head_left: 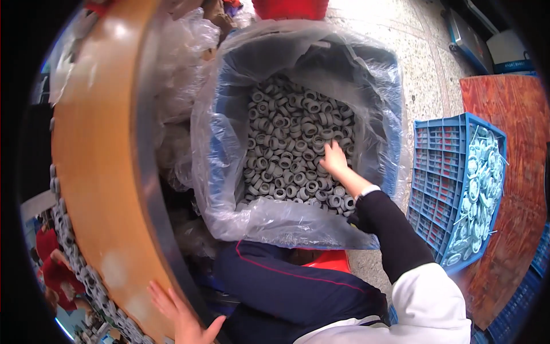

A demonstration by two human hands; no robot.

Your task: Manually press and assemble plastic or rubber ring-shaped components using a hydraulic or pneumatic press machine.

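My right hand (334, 160) reaches down into a large blue bin (222, 135) lined with clear plastic. Its fingers are bent together, with the tips among small grey ring-shaped parts (286, 146) heaped on the bin's bottom. Whether a ring is between those fingertips is hidden. To the lower left, my left hand (182, 318) rests at the edge of a wooden tabletop (100, 172), fingers spread and thumb apart, holding nothing.
Right of the bin, a tilted blue crate (438, 183) holds many pale blue-green plastic pieces (478, 189), near a reddish wooden board (515, 132). A red container (291, 8) stands beyond the bin. Crumpled clear plastic (186, 63) lies between table and bin. More grey parts line the table's far left edge.
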